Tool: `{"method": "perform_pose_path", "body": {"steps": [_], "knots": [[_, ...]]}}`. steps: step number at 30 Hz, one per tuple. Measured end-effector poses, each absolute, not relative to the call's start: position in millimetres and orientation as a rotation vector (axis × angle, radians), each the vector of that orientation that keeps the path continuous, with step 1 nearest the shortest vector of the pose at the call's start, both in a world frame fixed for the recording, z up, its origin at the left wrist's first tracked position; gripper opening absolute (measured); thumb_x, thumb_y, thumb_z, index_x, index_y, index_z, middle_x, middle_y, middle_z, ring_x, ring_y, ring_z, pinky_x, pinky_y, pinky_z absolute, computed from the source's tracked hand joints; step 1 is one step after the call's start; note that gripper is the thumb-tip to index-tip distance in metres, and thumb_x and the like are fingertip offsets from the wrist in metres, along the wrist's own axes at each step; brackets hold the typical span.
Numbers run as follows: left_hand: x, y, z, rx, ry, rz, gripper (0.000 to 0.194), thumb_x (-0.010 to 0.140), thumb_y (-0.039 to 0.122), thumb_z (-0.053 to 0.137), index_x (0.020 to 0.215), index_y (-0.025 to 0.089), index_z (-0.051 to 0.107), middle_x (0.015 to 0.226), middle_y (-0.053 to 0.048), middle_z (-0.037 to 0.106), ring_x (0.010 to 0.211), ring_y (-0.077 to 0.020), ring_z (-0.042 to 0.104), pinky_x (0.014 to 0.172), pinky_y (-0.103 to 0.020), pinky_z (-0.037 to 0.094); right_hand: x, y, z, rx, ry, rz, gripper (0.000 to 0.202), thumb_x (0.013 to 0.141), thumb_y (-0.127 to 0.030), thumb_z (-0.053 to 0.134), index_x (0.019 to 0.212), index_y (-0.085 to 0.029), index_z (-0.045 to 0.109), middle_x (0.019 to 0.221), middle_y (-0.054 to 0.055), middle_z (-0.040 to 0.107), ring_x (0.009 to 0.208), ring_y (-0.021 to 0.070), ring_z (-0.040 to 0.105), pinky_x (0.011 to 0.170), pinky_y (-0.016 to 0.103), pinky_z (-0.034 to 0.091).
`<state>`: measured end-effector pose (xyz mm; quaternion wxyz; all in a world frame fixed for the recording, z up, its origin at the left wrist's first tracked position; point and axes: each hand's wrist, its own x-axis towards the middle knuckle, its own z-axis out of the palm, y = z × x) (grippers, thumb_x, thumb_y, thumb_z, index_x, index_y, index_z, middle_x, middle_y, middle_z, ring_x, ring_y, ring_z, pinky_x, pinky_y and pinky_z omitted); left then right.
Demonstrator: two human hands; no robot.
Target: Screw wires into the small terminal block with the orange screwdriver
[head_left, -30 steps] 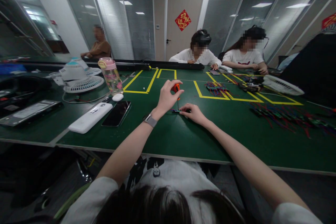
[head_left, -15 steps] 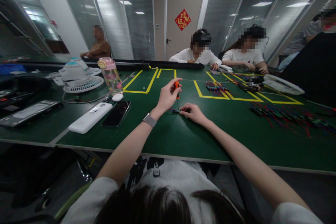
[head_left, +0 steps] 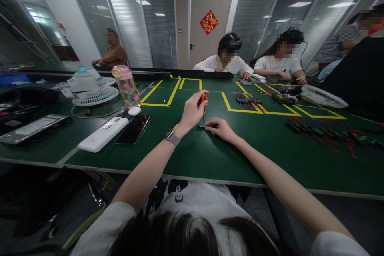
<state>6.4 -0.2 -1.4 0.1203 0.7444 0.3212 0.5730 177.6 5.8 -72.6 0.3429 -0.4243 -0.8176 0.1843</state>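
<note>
An orange-handled screwdriver (head_left: 203, 103) stands nearly upright in my left hand (head_left: 193, 109), its fingers wrapped round the handle. The shaft's tip meets a small green circuit board (head_left: 202, 126) on the green table (head_left: 186, 160). My right hand (head_left: 220, 129) rests on the table and pinches the board's right end between thumb and fingertips. Part of the board is hidden by those fingertips.
A black phone (head_left: 133, 130), a white power bank (head_left: 103, 134), a pink-topped bottle (head_left: 126, 86) and white fans (head_left: 90, 92) lie left. Wired boards (head_left: 247, 101) sit ahead right, more boards (head_left: 333, 133) at right. Two people (head_left: 223, 62) work across the table.
My left hand has turned slightly at the wrist, and the screwdriver handle has shifted a little right and down. My right hand holds its place.
</note>
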Motion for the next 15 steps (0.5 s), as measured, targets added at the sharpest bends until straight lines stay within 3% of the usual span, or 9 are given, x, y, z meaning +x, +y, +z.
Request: {"method": "perform_pose_path", "body": {"steps": [8, 15], "knots": [[2.0, -7.0, 4.2, 2.345, 1.1, 1.794, 0.024, 0.078, 0.022, 0.069, 0.101, 0.021, 0.062, 0.086, -0.002, 0.059, 0.077, -0.0137, 0.056, 0.073, -0.026, 0.049, 177.0, 5.0, -71.2, -1.108, -2.124, 0.486, 0.016, 0.077, -0.025, 0.066, 0.088, -0.016, 0.073, 0.081, 0.005, 0.066, 0.069, 0.0147, 0.058, 0.066, 0.027, 0.046], [0.9, -2.6, 4.5, 2.164, 0.845, 1.605, 0.034, 0.09, 0.016, 0.047, 0.123, 0.022, 0.052, 0.11, -0.007, 0.059, 0.086, -0.0117, 0.061, 0.073, -0.022, 0.051, 177.3, 4.6, -70.1, -1.106, -2.138, 0.488, 0.016, 0.077, -0.023, 0.065, 0.089, -0.015, 0.073, 0.082, 0.006, 0.067, 0.071, 0.015, 0.059, 0.067, 0.026, 0.045]]}}
